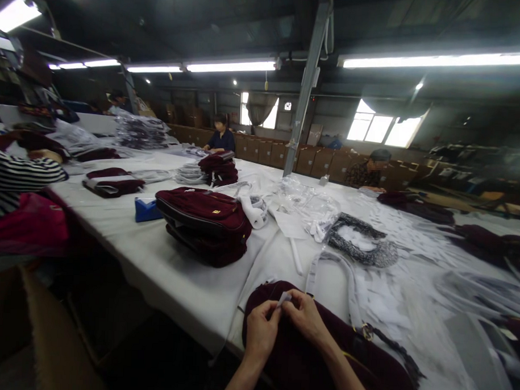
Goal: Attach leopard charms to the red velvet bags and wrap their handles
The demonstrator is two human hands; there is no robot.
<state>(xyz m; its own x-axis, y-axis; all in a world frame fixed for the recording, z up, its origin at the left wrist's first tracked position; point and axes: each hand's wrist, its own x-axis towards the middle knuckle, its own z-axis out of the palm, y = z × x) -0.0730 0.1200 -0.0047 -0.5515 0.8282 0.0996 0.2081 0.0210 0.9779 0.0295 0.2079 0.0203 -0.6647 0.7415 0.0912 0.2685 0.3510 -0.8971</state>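
Observation:
A dark maroon bag (297,355) lies on the white-covered table right in front of me, with a strap wrapped in pale material (346,272) curving from its far side. Above the bag's upper left end, my left hand (261,329) pinches a small white piece (284,299), which looks like paper or thin foam. My right hand (305,313) grips the same piece from the other side, its fingertips close against those of the left. What lies under the fingers on the bag is hidden.
Stacked maroon bags (205,221) stand ahead to the left, beside a blue tape dispenser (148,210). Clear plastic wrap (306,199) and a black-edged bundle (356,238) lie beyond my bag. An open cardboard box (37,329) is at lower left. A striped sleeve (22,175) shows a co-worker nearby.

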